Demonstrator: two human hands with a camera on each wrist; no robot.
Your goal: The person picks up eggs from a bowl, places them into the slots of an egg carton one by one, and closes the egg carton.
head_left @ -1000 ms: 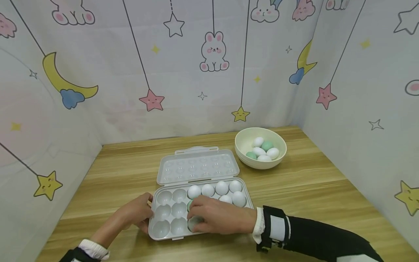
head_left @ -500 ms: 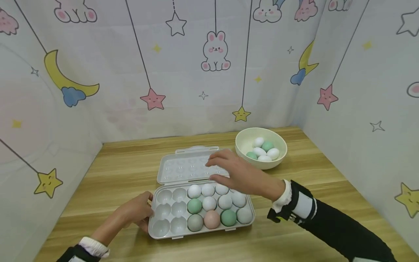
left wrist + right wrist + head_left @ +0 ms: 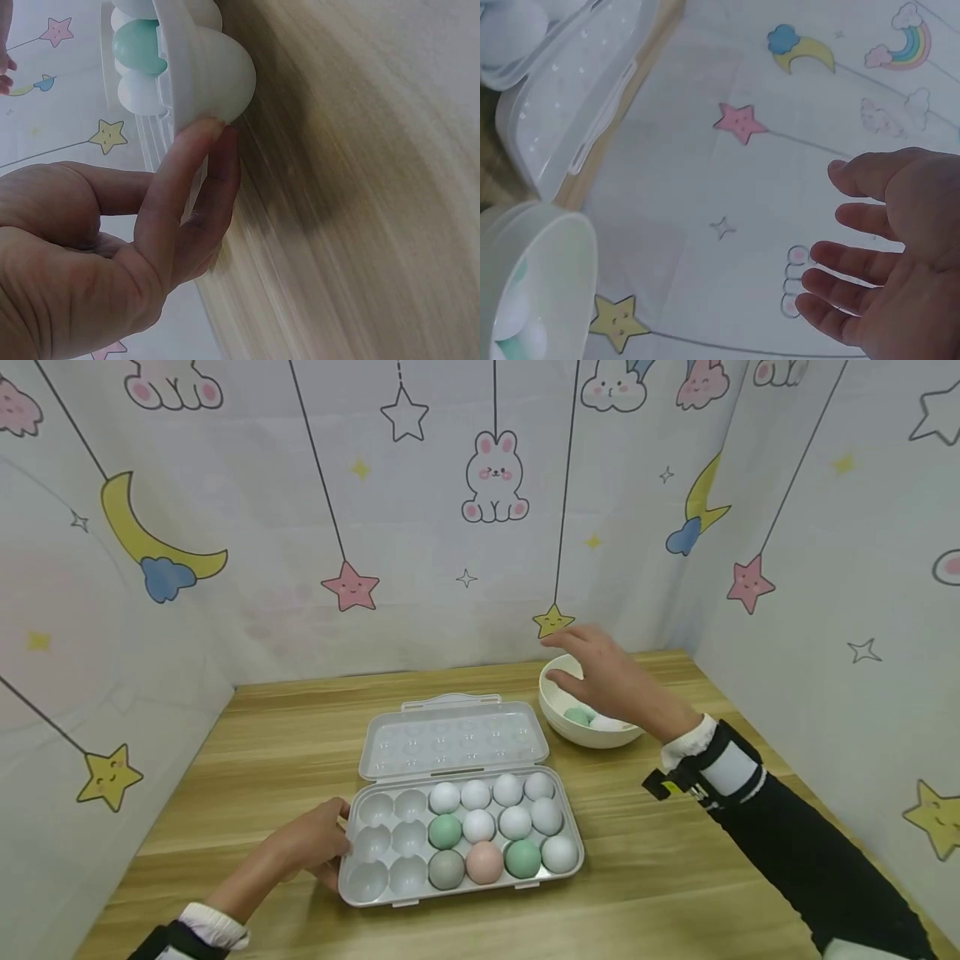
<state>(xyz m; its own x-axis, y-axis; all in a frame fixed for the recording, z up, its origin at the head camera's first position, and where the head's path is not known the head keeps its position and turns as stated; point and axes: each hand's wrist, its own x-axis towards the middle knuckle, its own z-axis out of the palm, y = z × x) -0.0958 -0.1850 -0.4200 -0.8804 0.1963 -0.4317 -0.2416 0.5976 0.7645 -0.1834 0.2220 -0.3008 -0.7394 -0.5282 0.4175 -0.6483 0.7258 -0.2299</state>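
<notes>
A pale plastic egg carton [image 3: 409, 839] lies with its lid [image 3: 454, 739] folded back. White eggs [image 3: 515, 822], a pink egg [image 3: 485, 862], a greyish egg [image 3: 446, 869], and green eggs [image 3: 522, 859] fill its right and middle cups; the two left columns are bare. At the carton's left end my left hand [image 3: 315, 843] grips the edge, thumb and fingers bent around it in the left wrist view. My right hand [image 3: 607, 677] hovers above the cream bowl [image 3: 588, 737], fingers spread and holding nothing. It hides part of the bowl's green and white eggs [image 3: 577, 716].
The wooden table [image 3: 285, 727] extends around the carton and bowl. Behind and on both sides hangs a white cloth [image 3: 420, 635] printed with stars, moons and rabbits. The bowl stands at the back right, just beyond the lid's right corner.
My right hand has let go of the greyish egg in the front row, risen and moved right and back over the bowl. My left hand has stayed on the carton's end.
</notes>
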